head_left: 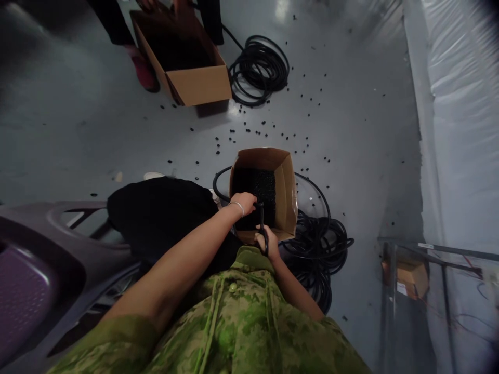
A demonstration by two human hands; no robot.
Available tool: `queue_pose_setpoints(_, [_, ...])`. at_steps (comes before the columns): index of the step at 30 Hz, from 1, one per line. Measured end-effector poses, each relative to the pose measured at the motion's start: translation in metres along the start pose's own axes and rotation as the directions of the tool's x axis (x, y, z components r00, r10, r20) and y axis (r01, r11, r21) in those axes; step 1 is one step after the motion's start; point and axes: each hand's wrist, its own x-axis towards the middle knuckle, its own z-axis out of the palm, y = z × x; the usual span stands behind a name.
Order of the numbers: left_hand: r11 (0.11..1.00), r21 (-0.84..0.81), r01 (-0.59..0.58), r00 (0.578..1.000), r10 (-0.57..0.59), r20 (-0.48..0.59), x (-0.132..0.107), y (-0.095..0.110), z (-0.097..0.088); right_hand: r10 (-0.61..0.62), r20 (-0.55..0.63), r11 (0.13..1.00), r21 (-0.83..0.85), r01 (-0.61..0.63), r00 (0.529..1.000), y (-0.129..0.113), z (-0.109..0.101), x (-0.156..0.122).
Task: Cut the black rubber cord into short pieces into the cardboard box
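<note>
An open cardboard box (286, 192) stands upright between my legs, with many small black pieces (264, 184) inside. Over its near left part, my left hand (244, 201) is closed round the end of a black hose (217, 182), which loops in from the left side. At the box's near edge, my right hand (268, 240) grips what look like black scissors (262, 221). Their tip points away from me and meets the hose end just right of my left fingers. How far the blades are apart is too small to tell.
Coiled black hose (327, 239) lies right of the box. Small black pieces are scattered over the grey floor (351, 130). Ahead, another person's hands (167, 6) are at a larger cardboard box (200, 85), beside another hose coil (265, 67). A purple-grey plastic chair (27, 291) stands left.
</note>
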Motion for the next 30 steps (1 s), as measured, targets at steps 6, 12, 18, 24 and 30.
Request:
queue_pose_setpoints(6, [0.999, 0.026, -0.032, 0.999, 0.032, -0.002, -0.0033, 0.0019, 0.0000, 0.010, 0.022, 1.000, 0.030, -0.011, 1.000, -0.0039, 0.0007, 0.0011])
queue_pose_setpoints(12, [0.997, 0.044, -0.055, 0.998, 0.054, 0.040, -0.0049, 0.0046, 0.0005, 0.022, 0.015, 1.000, -0.011, -0.022, 1.000, -0.0052, -0.0004, 0.0014])
queue_pose_setpoints(18, [0.998, 0.017, -0.064, 0.998, 0.064, 0.028, -0.0013, 0.0051, 0.0053, 0.016, -0.005, 0.999, -0.049, -0.016, 1.000, -0.0005, 0.0012, 0.0029])
queue_pose_setpoints(24, [0.999, 0.005, -0.052, 0.999, 0.052, 0.014, -0.0002, 0.0044, 0.0061, 0.001, -0.023, 0.999, -0.046, -0.002, 1.000, 0.0006, 0.0024, 0.0022])
queue_pose_setpoints(30, [0.998, 0.025, -0.064, 0.997, 0.063, 0.035, -0.0053, 0.0084, 0.0002, 0.003, -0.007, 1.000, 0.017, -0.003, 1.000, 0.0013, 0.0013, 0.0025])
